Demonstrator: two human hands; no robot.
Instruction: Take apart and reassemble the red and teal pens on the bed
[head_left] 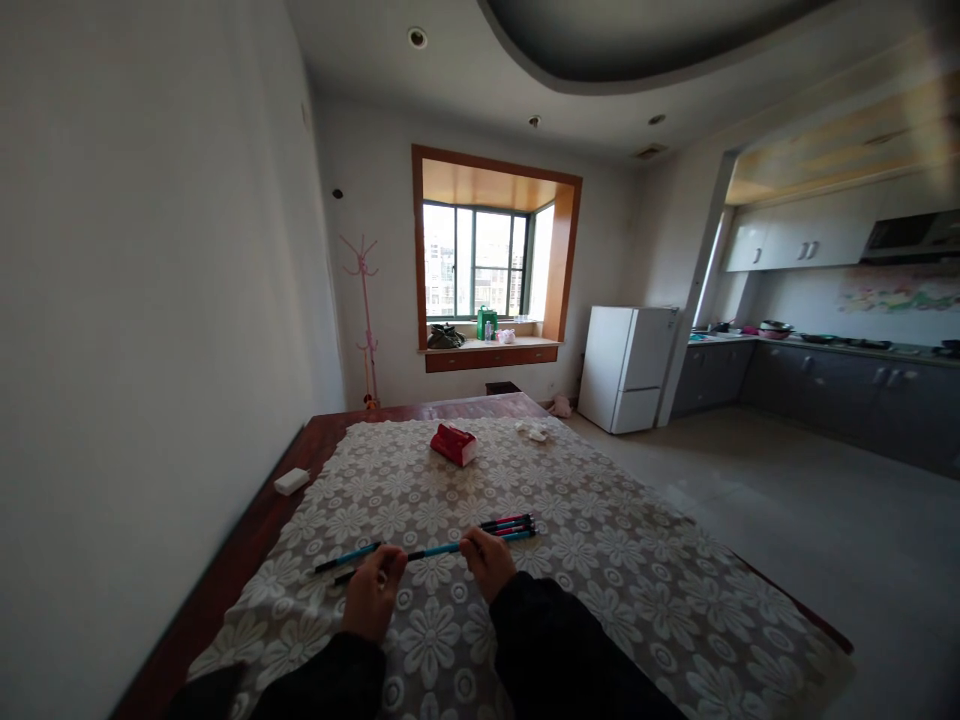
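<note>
A blue pen with a black end (435, 551) spans the gap between my two hands. My left hand (375, 590) is closed on its black end, and my right hand (487, 560) pinches the other end. Left of my left hand, a blue and black pen (349, 557) lies on the flowered tablecloth (427, 640). Just below it, the black end of another pen (343, 577) sticks out, the rest hidden by my left hand. Several pink and blue pens (510, 524) lie side by side just beyond my right hand.
Farther back on the cloth are a red tissue pack (453, 445) and crumpled white tissues (532, 432). A white box (291, 481) sits at the table's left edge, near the wall. A white fridge (622, 368) stands beyond the table.
</note>
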